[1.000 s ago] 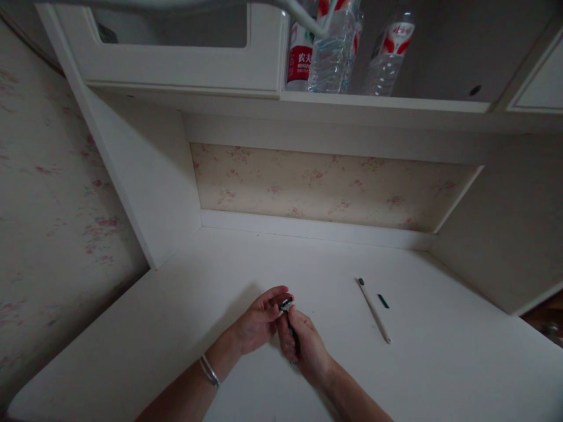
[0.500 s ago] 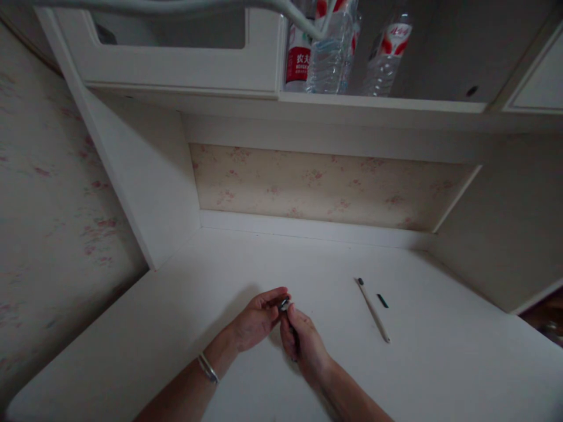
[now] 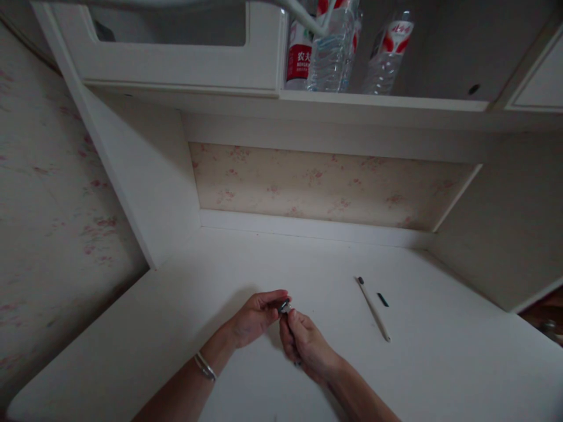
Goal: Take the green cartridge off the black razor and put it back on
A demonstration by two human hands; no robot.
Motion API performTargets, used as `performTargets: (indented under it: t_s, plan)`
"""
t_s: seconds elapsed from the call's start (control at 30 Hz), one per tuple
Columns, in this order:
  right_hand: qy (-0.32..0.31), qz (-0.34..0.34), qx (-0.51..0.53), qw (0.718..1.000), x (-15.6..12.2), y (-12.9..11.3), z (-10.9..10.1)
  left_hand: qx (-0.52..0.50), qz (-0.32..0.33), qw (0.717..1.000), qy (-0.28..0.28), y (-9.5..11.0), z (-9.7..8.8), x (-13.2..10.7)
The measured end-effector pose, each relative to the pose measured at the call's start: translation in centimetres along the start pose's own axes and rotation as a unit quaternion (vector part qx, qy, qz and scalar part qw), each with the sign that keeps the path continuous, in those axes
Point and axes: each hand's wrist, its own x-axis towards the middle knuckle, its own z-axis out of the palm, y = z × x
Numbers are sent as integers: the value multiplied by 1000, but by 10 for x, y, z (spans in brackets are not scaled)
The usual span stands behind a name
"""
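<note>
Both hands meet over the white desk around a small dark tool with a silvery end, whose exact kind is too small and covered to make out. With thumb and fingers, my left hand pinches the dark top of it. My right hand is wrapped round its slim dark handle, and a bit of the handle's lower end peeks out beneath the fingers. To the right of my hands lies a slim whitish toothbrush with a dark head. Beside it is a short dark strip.
The white desk runs back to a low ledge and flowered wallpaper. Overhead, a cabinet shelf holds several plastic bottles. A pale curved bar crosses the top. White panels flank the desk.
My right hand has shifted and turned slightly, and more of the silvery part shows between my hands. My left hand has barely moved. The toothbrush and dark strip lie as before.
</note>
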Motion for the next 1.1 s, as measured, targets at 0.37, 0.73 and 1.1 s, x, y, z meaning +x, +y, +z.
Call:
performTargets:
  t_s: [0.37, 0.73, 1.1]
  plan:
    - [-19, 85, 28, 996, -3, -6, -2, 69, -9, 998, -5, 4, 1, -1]
    - [-34, 111, 25, 993, -6, -15, 2, 33, -40, 998, -30, 4, 1, 0]
    - [-17, 143, -55, 988, -5, -13, -3, 120, -43, 991, -30, 8, -3, 0]
